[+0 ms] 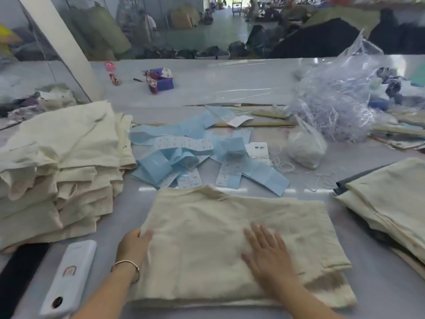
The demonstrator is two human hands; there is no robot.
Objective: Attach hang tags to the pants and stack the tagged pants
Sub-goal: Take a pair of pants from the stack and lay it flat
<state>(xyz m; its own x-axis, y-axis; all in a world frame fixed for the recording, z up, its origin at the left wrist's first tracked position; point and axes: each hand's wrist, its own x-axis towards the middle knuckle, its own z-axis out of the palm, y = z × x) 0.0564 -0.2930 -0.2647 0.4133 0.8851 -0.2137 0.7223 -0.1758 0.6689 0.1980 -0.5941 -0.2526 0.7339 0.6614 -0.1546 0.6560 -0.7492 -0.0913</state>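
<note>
The folded cream pants [234, 245] lie on the near middle of the table [368, 302]. The right hand [268, 252] rests flat on them, fingers released and spread. The left hand [134, 245] grasps their left edge with curled fingers. Blue hang tags [184, 155] lie just beyond; stacked cream pants [59, 171] sit at left.

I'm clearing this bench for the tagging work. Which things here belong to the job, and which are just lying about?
Job: folded pants under both hands, left stack, right pile, hang tags, white strings.

Lying about: white device, purple pouch, clear plastic bag.
</note>
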